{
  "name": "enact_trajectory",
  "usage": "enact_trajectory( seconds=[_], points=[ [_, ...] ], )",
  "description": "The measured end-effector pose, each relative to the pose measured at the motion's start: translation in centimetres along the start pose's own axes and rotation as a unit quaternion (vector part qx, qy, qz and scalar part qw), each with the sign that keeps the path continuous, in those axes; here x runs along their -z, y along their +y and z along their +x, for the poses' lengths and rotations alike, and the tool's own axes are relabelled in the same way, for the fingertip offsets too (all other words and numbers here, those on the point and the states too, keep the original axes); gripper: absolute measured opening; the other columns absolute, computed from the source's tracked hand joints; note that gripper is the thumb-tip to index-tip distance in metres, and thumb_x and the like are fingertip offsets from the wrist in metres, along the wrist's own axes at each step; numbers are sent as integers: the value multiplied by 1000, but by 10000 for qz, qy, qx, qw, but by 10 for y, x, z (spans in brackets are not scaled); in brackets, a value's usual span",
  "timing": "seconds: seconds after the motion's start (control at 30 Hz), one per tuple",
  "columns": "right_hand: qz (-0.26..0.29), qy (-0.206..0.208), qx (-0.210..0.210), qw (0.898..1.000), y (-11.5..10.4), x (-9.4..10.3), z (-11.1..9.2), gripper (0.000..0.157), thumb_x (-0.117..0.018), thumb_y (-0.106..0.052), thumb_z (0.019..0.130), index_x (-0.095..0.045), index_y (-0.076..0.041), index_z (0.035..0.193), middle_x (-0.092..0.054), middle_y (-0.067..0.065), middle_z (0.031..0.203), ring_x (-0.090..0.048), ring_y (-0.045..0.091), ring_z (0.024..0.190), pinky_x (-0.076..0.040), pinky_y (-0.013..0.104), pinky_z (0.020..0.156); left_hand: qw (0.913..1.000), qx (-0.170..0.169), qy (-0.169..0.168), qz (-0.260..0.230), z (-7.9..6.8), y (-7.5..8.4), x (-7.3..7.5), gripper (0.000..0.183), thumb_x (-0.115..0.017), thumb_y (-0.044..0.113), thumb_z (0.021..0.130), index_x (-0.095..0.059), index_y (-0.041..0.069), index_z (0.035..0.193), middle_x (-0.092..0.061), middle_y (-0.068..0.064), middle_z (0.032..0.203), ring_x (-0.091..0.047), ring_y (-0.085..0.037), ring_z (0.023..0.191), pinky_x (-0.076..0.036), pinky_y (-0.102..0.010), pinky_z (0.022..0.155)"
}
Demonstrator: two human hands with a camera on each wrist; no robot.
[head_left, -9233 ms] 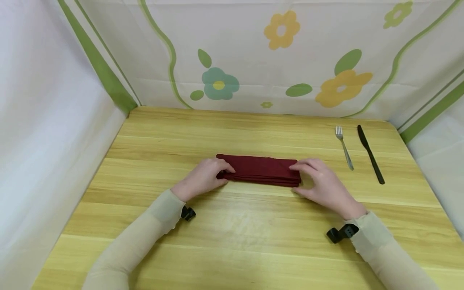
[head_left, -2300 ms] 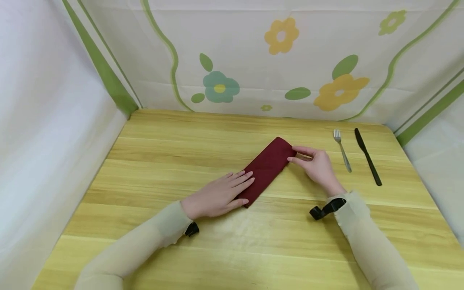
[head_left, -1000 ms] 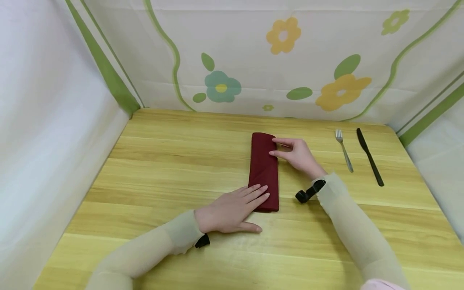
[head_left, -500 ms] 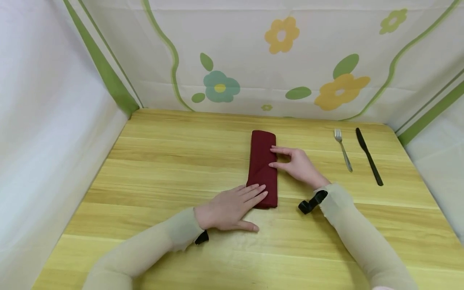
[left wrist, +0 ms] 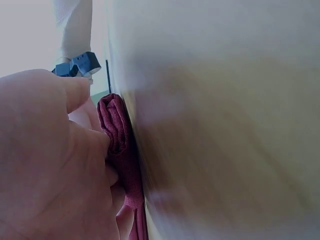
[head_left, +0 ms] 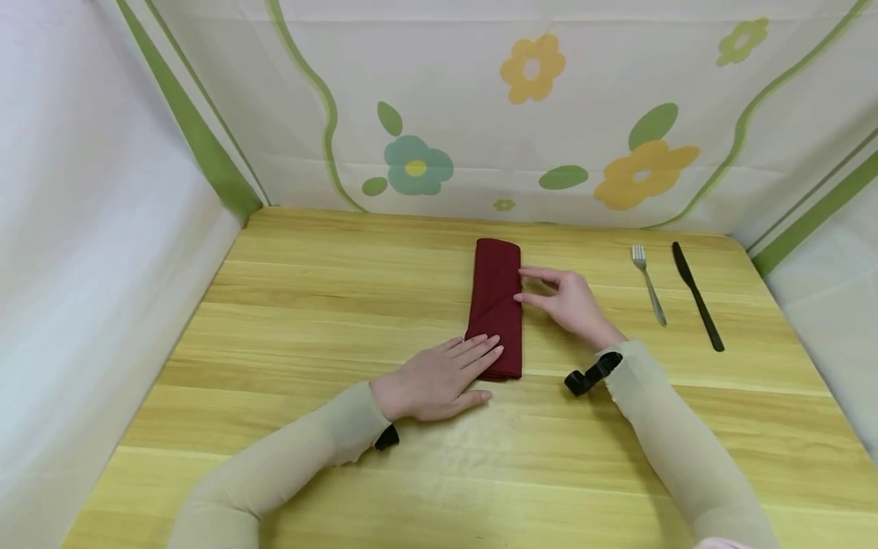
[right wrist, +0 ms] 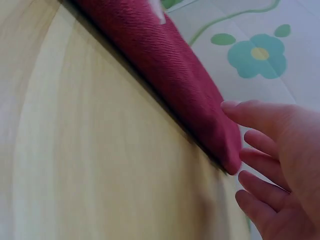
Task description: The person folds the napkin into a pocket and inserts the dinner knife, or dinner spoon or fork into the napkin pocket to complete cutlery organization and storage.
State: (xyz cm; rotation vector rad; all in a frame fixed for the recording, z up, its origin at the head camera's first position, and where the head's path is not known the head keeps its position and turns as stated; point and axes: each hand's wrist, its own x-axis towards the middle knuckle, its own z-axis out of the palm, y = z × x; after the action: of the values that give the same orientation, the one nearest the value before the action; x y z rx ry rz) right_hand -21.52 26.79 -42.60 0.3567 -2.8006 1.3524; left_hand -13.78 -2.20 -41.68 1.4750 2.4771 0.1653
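Observation:
A dark red cloth napkin (head_left: 497,286), folded into a long flat strip, lies on the wooden table with its short ends toward the person and the back wall. The left hand (head_left: 442,380) rests flat across the napkin's near end, fingers straight and thumb out beside it on the table. At the napkin's right edge is the right hand (head_left: 565,301), its thumb and fingertips touching that side with a gap between them. Stacked fold layers of the napkin (left wrist: 116,125) show in the left wrist view. In the right wrist view, the right hand's fingers (right wrist: 262,167) are spread and loosely bent.
A metal fork (head_left: 648,282) and a black knife (head_left: 696,296) lie side by side on the right of the table (head_left: 329,305). A white cloth wall (head_left: 480,114) with printed flowers stands along the back edge, and white cloth hangs at both sides.
The napkin has turned from lying crosswise, through a slant, to pointing away from the person. Over the last half second it has slid slightly toward the back wall, left hand moving along.

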Motion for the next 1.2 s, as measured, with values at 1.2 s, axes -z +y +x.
enact_trajectory(
  seconds=[1.2],
  points=[
    [-439,1413,-1712,9741,58,134,-80,69,-74,-47,92,-59,-4,143,-55,21,143,-57,27,122,-44,6,79,9998,107,94,121,0,8,-1,73,-35,52,109,-14,8,164,-8,-7,169,-6,-22,154,-9,-37,123]
  ],
)
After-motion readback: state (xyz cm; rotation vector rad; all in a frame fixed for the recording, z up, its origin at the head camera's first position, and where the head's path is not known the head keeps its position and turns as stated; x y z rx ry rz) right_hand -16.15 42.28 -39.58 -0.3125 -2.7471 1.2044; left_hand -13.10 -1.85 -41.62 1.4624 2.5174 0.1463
